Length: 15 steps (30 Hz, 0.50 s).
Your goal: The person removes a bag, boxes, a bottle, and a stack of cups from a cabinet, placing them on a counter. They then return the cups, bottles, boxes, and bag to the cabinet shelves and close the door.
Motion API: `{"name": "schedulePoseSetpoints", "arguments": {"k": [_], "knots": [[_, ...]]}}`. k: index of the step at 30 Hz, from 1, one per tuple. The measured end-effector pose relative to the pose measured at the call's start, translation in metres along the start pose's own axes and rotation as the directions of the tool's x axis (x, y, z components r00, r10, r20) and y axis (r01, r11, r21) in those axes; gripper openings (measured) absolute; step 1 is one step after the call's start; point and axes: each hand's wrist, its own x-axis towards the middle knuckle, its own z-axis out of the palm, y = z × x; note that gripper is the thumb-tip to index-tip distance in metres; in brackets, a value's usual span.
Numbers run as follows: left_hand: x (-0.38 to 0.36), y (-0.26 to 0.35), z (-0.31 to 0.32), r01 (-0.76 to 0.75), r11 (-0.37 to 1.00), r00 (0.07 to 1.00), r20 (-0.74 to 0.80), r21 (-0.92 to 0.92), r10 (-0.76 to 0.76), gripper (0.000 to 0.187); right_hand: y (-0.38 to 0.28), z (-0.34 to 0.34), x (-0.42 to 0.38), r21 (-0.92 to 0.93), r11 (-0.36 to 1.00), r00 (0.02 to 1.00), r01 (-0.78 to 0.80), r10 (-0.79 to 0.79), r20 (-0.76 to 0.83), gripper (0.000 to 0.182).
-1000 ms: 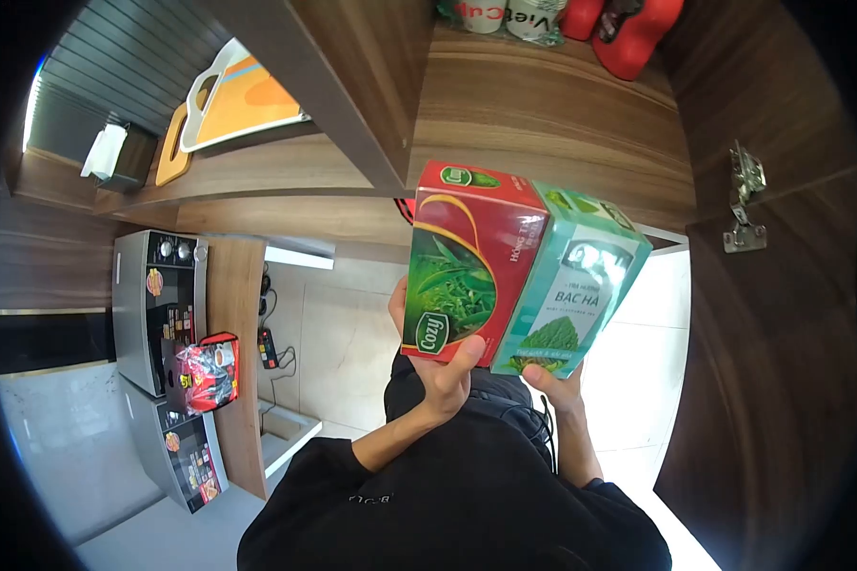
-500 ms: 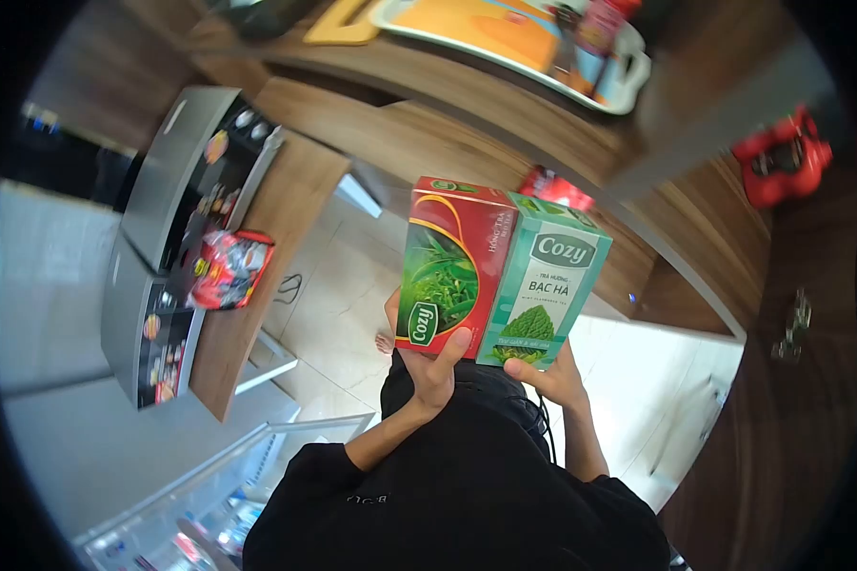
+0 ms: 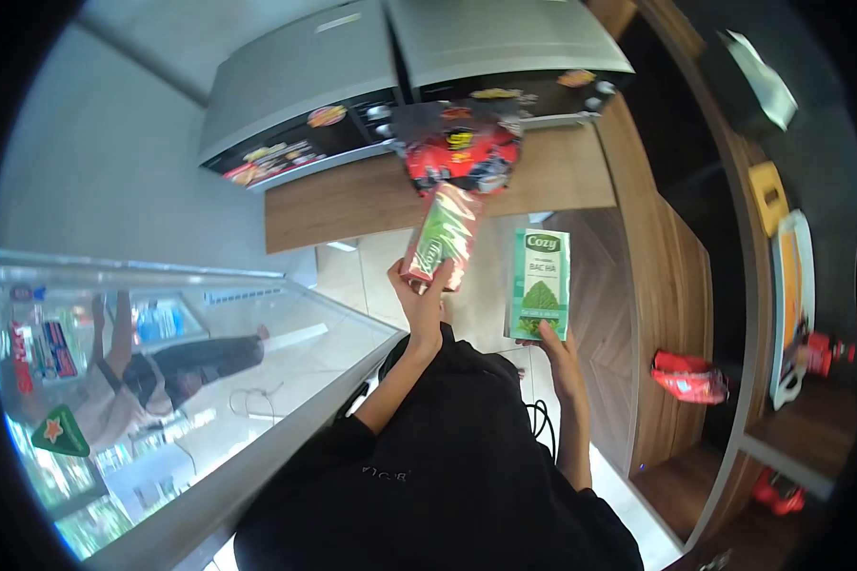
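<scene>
A red tea box with a green leaf picture (image 3: 448, 233) is held upright in my left hand (image 3: 423, 303), its front washed by glare. My right hand (image 3: 560, 357) grips a green and white tea box (image 3: 541, 284) marked Cozy and Bac Ha, thumb on its lower front. The two boxes are apart, with a gap of floor showing between them. Just beyond the red box, a red and black bag (image 3: 462, 152) sits on a wooden shelf (image 3: 562, 176).
Two grey oven-like appliances (image 3: 305, 81) stand at the back. A glass-topped freezer (image 3: 333, 357) fills the left side. On the right are wooden shelves with a red packet (image 3: 687, 378), a white tray (image 3: 783, 314) and a yellow object (image 3: 767, 197).
The view has turned toward the appliances and glass top. The two boxes, side by side before, have moved apart, each still in its hand.
</scene>
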Motion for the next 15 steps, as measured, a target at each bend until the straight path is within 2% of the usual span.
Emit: {"name": "schedulePoseSetpoints", "arguments": {"k": [2, 3, 4, 5, 8, 9, 12, 13, 15], "knots": [[0.035, -0.013, -0.021, -0.092, 0.996, 0.979, -0.181, 0.020, 0.094, 0.073, -0.007, 0.035, 0.024, -0.041, 0.997, 0.995, -0.064, 0.067, 0.075, 0.053], [0.050, -0.023, -0.035, -0.146, 0.986, 0.957, -0.239, 0.079, 0.161, 0.073, -0.001, 0.047, 0.035, 0.014, 0.997, 0.992, -0.079, 0.077, 0.100, 0.049], [0.060, -0.021, -0.040, -0.201, 0.969, 0.934, -0.272, 0.142, 0.233, 0.074, -0.002, 0.054, 0.045, 0.055, 0.985, 0.974, -0.166, 0.155, 0.167, 0.047], [0.061, -0.024, -0.035, -0.230, 0.964, 0.907, -0.330, 0.130, 0.261, 0.072, -0.003, 0.063, 0.058, 0.034, 0.987, 0.975, -0.155, 0.147, 0.168, 0.045], [0.054, -0.022, -0.025, -0.265, 0.964, 0.940, -0.217, 0.024, 0.264, 0.072, -0.014, 0.084, 0.073, -0.010, 0.998, 0.991, -0.068, 0.069, 0.115, 0.045], [0.054, -0.027, -0.024, -0.285, 0.958, 0.939, -0.188, 0.043, 0.288, 0.072, -0.022, 0.085, 0.084, -0.029, 0.999, 0.995, -0.019, 0.022, 0.100, 0.046], [0.045, -0.033, -0.022, -0.178, 0.974, 0.967, -0.156, 0.141, 0.199, 0.071, -0.032, 0.054, 0.104, 0.013, 1.000, 0.995, 0.004, -0.005, 0.101, 0.049], [0.048, -0.052, -0.029, -0.184, 0.953, 0.961, -0.160, 0.242, 0.226, 0.073, -0.037, 0.036, 0.111, -0.003, 1.000, 0.994, -0.010, 0.010, 0.113, 0.051], [0.048, -0.055, -0.015, -0.201, 0.937, 0.971, -0.065, 0.286, 0.229, 0.078, -0.040, -0.004, 0.135, -0.066, 0.997, 0.998, 0.043, -0.046, -0.037, 0.062]]}}
